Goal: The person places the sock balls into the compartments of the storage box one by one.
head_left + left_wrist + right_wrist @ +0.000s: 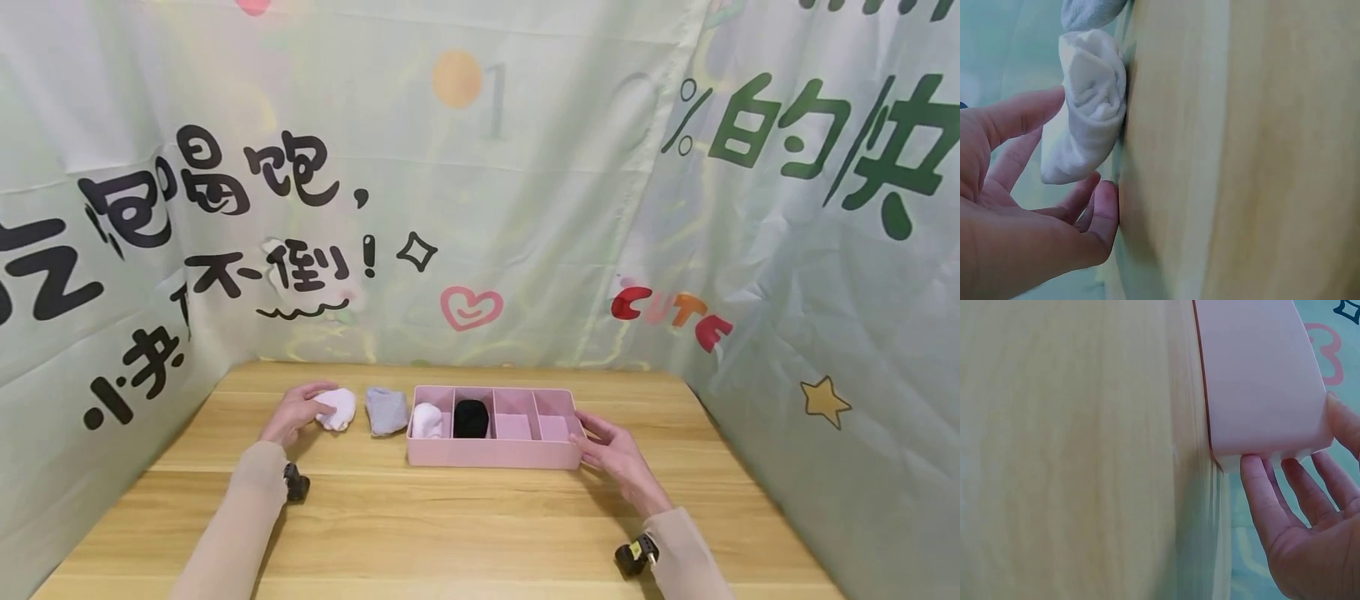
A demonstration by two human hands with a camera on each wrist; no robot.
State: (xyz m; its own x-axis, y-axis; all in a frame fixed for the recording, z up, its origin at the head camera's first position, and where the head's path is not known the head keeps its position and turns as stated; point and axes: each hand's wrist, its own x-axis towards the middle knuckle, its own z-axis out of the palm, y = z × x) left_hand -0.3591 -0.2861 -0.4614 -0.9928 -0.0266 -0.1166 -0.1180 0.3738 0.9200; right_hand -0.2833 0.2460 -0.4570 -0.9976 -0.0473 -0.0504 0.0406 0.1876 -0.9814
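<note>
My left hand point(296, 410) is at a folded white sock point(337, 409) on the left of the table. In the left wrist view, its thumb touches the near side of the white sock point(1094, 106) and a finger passes behind it; the other fingers bend beside it near the tabletop. A folded grey sock point(387, 412) lies between that sock and a pink divided box point(491, 454). Inside the box, a white sock point(427, 421) fills the leftmost compartment and a black sock point(471, 418) the one beside it. My right hand point(618, 454) touches the box's right end with extended fingers point(1263, 500).
The wooden table point(450, 533) carries the box near its back edge. Printed cloth point(525, 208) hangs behind and at both sides of the table. Two compartments at the right of the box hold nothing. A small black camera sits on each wrist.
</note>
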